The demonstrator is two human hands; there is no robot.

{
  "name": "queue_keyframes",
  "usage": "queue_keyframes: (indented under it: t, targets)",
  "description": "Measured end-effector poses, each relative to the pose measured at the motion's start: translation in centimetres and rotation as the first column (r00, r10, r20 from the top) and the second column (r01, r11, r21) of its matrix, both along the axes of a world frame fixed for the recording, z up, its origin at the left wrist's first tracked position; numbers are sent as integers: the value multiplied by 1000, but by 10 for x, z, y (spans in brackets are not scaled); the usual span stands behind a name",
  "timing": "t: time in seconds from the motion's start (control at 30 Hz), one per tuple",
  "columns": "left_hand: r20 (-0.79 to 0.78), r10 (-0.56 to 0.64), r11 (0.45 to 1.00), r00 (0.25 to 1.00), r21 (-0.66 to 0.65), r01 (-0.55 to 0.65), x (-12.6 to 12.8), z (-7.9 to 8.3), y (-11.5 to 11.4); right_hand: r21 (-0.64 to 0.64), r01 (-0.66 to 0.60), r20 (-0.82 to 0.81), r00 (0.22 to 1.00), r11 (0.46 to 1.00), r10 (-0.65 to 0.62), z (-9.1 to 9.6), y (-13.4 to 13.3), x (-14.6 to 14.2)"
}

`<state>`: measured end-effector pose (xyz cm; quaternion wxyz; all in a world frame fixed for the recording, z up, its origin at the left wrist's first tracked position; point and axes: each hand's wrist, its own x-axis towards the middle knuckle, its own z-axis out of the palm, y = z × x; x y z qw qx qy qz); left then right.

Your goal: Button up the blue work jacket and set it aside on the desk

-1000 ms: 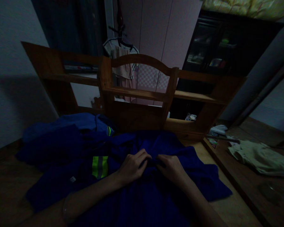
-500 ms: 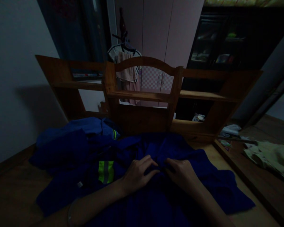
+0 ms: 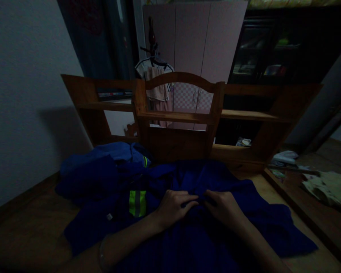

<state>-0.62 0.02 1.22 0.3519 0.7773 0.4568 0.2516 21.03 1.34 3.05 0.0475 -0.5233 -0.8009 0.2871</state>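
Observation:
A dark blue garment with a yellow-green reflective patch lies spread over the wooden surface in front of me. Near its middle, my left hand pinches the cloth between thumb and fingers. Just to the right, my right hand is closed on the same cloth, its fingertips partly hidden in the folds. Only a small gap parts the two hands. The dim light hides what detail of the garment sits between them. A small white label shows on the cloth at the left.
A lighter blue bundle of cloth rests at the back left against a wooden shelf headboard. To the right, beyond a wooden rail, lies pale cloth. A wall bounds the left side.
The whole scene has shifted slightly right and down in view as my head turned. Both hands stay on the garment, with the left fingers a little more bent.

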Motion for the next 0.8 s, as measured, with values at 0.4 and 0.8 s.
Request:
queue_keyframes:
  t: [0.4, 0.8]
  targets:
    - [79, 65, 994, 995, -88, -58, 2, 9, 0, -3, 4, -19, 1000, 1000, -4, 5, -2, -1]
    - [95, 70, 991, 993, -120, -58, 3, 14, 1, 18, -10, -12, 1000, 1000, 10, 6, -2, -2]
